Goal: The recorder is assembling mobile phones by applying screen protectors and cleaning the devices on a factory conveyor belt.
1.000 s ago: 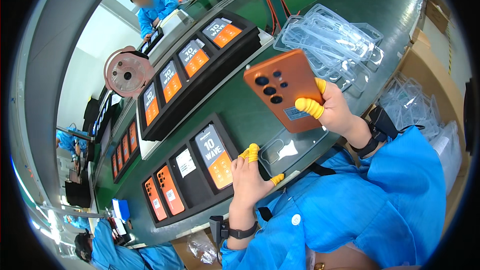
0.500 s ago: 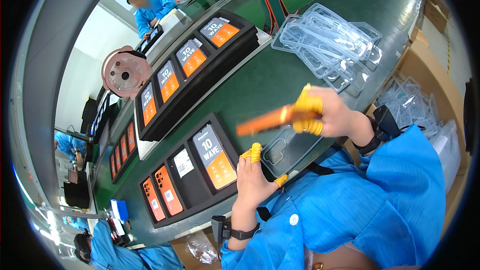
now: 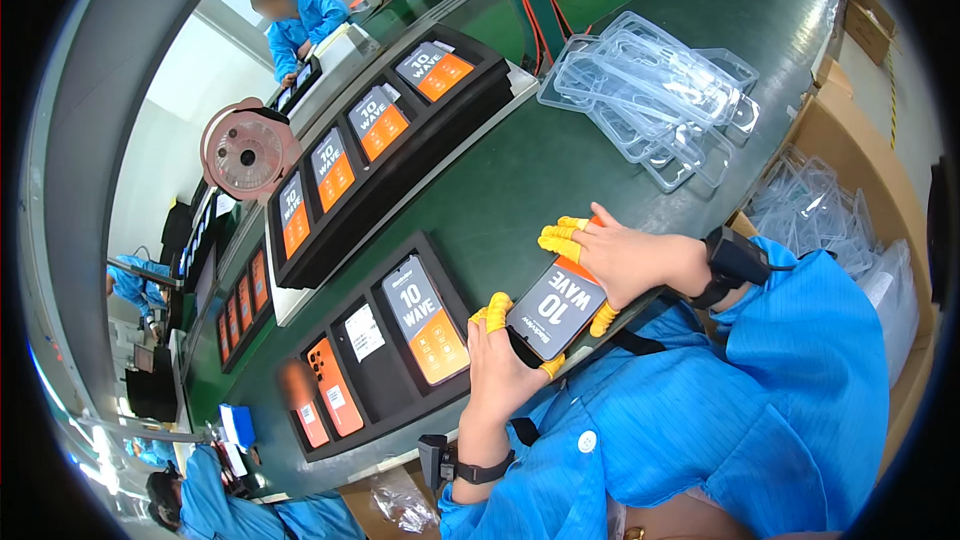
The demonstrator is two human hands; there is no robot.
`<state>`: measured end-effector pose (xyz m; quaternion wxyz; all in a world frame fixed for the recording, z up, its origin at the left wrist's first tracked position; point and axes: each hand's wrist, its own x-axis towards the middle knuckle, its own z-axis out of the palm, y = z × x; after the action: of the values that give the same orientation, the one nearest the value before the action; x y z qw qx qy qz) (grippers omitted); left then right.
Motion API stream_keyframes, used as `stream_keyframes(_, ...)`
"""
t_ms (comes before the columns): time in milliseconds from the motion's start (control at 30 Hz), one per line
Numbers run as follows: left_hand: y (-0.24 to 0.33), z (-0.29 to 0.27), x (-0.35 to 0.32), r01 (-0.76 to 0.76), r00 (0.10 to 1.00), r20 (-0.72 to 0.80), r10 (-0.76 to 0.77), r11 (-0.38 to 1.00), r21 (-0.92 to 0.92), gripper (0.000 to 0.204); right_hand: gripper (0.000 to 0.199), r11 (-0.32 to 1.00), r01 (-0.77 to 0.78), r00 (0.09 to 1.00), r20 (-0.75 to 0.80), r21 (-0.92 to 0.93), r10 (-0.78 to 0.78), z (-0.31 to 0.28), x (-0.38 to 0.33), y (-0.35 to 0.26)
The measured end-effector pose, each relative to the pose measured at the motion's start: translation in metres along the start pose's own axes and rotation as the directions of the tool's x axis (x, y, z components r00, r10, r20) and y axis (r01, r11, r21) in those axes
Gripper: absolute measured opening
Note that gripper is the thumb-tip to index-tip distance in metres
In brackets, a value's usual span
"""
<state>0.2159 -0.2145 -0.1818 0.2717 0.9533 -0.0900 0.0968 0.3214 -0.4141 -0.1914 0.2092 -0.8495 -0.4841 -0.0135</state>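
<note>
A smartphone (image 3: 560, 312) with a grey and orange screen film lies face up at the bench's near edge, over the spot of the clear plastic tray. My right hand (image 3: 625, 258) grips its right end, yellow-sleeved fingers on the far side and thumb on the near side. At the other end, my left hand (image 3: 497, 368) spans the tray between thumb and forefinger, both in yellow finger sleeves. The tray itself is mostly hidden. Left of my left hand is a black foam tray (image 3: 375, 375) with a face-up phone (image 3: 425, 320) and orange phones (image 3: 335, 387) lying back up.
Clear plastic trays (image 3: 650, 90) are piled at the far right of the green bench (image 3: 510, 175). Stacked black foam trays (image 3: 395, 155) hold several phones. A pink fan (image 3: 248, 152) stands beyond. At right, a cardboard box (image 3: 835, 130) contains more clear trays. Co-workers (image 3: 305, 20) sit further off.
My right hand has brought the phone down and nearer, from above the bench to the clear tray. The phone now shows its screen side. My left hand has barely moved.
</note>
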Motion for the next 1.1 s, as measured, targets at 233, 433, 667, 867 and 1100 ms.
stream_keyframes(233, 0.002, -0.026, -0.013, -0.060, 0.982, -0.191, 0.007, 0.960, -0.275, 0.101, 0.089, 0.997, 0.049, 0.994, -0.104, 0.059, -0.043, -0.007, 0.008, -0.016)
stream_keyframes(433, 0.009, -0.006, -0.031, 0.186, 0.974, 0.060, -0.220, 0.616, -0.765, 0.074, 0.082, 0.999, -0.019, 0.884, -0.467, 0.029, 0.030, -0.005, 0.010, -0.035)
stream_keyframes(667, 0.016, -0.005, -0.022, 0.035, 0.927, -0.294, -0.232, 0.835, -0.549, 0.032, 0.096, 0.999, -0.022, 0.885, -0.463, 0.048, 0.042, -0.005, 0.008, -0.039)
stream_keyframes(867, 0.013, -0.012, -0.024, 0.107, 0.928, -0.325, -0.182, 0.966, -0.236, 0.031, 0.068, 0.979, 0.055, 0.955, -0.296, 0.198, 0.006, -0.025, 0.027, -0.024)
stream_keyframes(1100, 0.007, -0.018, -0.017, 0.044, 0.951, -0.284, -0.121, 0.964, -0.262, 0.030, 0.046, 0.935, 0.093, 0.935, -0.352, 0.343, 0.036, -0.011, 0.027, -0.018)
